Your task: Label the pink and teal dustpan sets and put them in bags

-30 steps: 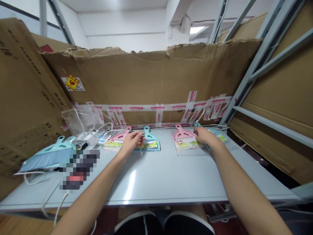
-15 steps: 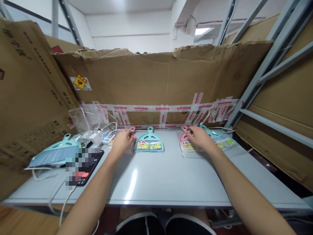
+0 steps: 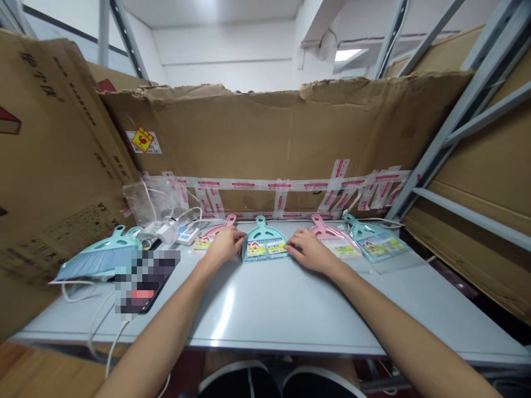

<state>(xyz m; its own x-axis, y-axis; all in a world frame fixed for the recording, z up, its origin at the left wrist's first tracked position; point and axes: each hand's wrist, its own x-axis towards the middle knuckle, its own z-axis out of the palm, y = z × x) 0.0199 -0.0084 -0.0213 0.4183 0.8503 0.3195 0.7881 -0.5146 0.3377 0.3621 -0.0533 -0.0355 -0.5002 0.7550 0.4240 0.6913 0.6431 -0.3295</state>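
The left hand (image 3: 226,247) and the right hand (image 3: 311,251) lie palm down on either side of a small teal dustpan (image 3: 264,236), both open with the fingers loosely curved, neither closed around anything. Their fingertips sit at the dustpan's edges. Its molded plastic body has a looped handle and a short bristle strip, and printed paper cards cover its lower part.

The left hand partly covers a pink dustpan (image 3: 216,234) of the same shape, lying tilted on the grey tabletop (image 3: 290,312). To the right of the right hand lie another pink dustpan (image 3: 334,239) and a second teal dustpan (image 3: 373,244), both with cards attached, on a clear plastic sleeve (image 3: 388,264).

Farther left, a larger teal broom (image 3: 99,261) lies flat, its bristles pale blue. Beside it are a crumpled clear plastic bag (image 3: 154,202), a white plug (image 3: 168,232) and a thin white cable (image 3: 95,293). A dark flat object (image 3: 145,282) is too pixelated to make out. Behind the tabletop stands a torn cardboard sheet (image 3: 282,132), its ragged top edge showing the corrugated layers, held by strips of pink-printed packing tape (image 3: 282,185). A grey metal shelf frame (image 3: 468,121) runs up the right side.
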